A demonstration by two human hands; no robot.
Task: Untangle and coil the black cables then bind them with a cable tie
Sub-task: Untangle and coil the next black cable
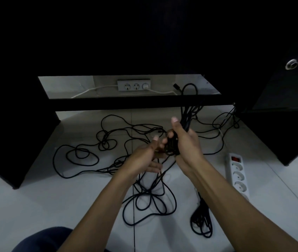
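Note:
Black cables (108, 142) lie tangled in loose loops across the pale tiled floor. My right hand (186, 142) grips a thick bunch of black cable (171, 146) that runs up toward the dark furniture. My left hand (146, 157) is just left of that bunch, its fingertips curled at the cables and its palm turned up. More loops hang and trail below both hands (150, 202). A smaller coiled black cable (201, 222) lies on the floor under my right forearm. No cable tie is visible.
A white power strip (238, 177) with a red switch lies on the floor at the right. A grey wall socket block (134, 85) with white cords sits behind the black desk crossbar (126, 102). Dark furniture panels stand left and right. My knee (40, 240) is at the bottom left.

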